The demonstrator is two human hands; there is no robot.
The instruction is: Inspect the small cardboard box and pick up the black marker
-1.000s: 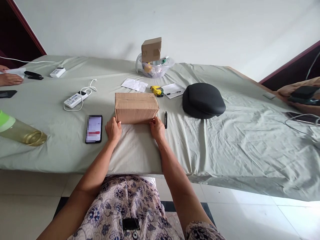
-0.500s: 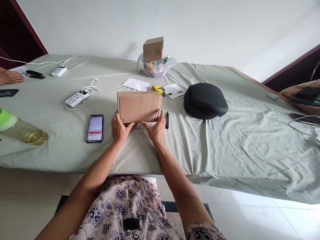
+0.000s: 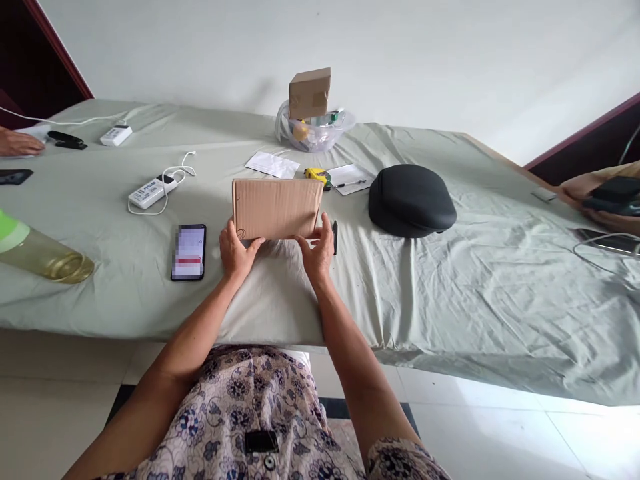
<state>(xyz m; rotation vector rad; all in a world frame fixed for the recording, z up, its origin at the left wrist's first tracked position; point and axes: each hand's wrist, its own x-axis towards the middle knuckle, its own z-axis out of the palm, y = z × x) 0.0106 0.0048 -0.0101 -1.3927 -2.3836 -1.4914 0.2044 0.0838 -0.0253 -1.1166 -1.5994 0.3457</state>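
Observation:
Between both hands a brown cardboard box (image 3: 277, 208) is held up on its long edge, its broad ribbed side facing me. My left hand (image 3: 237, 252) grips the lower left corner, thumb along the bottom edge. At the lower right corner my right hand (image 3: 317, 253) holds it, thumb under the bottom edge and fingers at the side. The far fingers of both hands are partly hidden behind the box. A black marker (image 3: 335, 238) lies just beyond my right hand. Left of my left hand lies a phone (image 3: 190, 252) with its screen lit.
Behind the box are a yellow tape measure (image 3: 317, 176), papers (image 3: 273, 165) and a clear basket (image 3: 325, 139) with a small carton (image 3: 309, 93) on top. A black case (image 3: 413, 201) sits right; a power strip (image 3: 153, 191) and bottle (image 3: 60, 259) left. Another person's hand (image 3: 20, 143) shows far left.
The box's top has tipped slightly, so less of its upper edge shows. My right thumb has slid a little to the right along the bottom edge. The whole view has shifted slightly.

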